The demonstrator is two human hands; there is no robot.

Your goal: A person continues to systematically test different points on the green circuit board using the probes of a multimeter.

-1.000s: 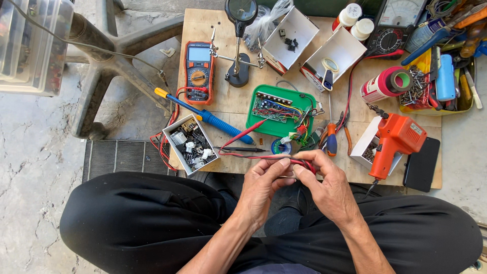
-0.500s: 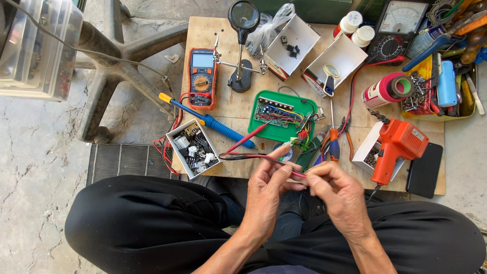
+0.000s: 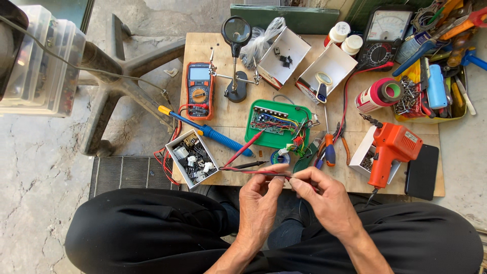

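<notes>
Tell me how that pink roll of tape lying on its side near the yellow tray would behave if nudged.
The pink roll of tape lies on its side on the wooden board, so a nudge would probably set it rolling. It looks stiff and fairly light, with a hollow core showing at one end. The yellow tray beside it might stop it.

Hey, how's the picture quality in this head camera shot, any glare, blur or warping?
Head view: even, soft daylight, only faint shadows; wooden board and green circuit box sharp; no strong glare, just a pale sheen on the magnifier lens; wide-angle bending at the edges; both hands, left hand and right hand, crisp, no motion blur.
</notes>
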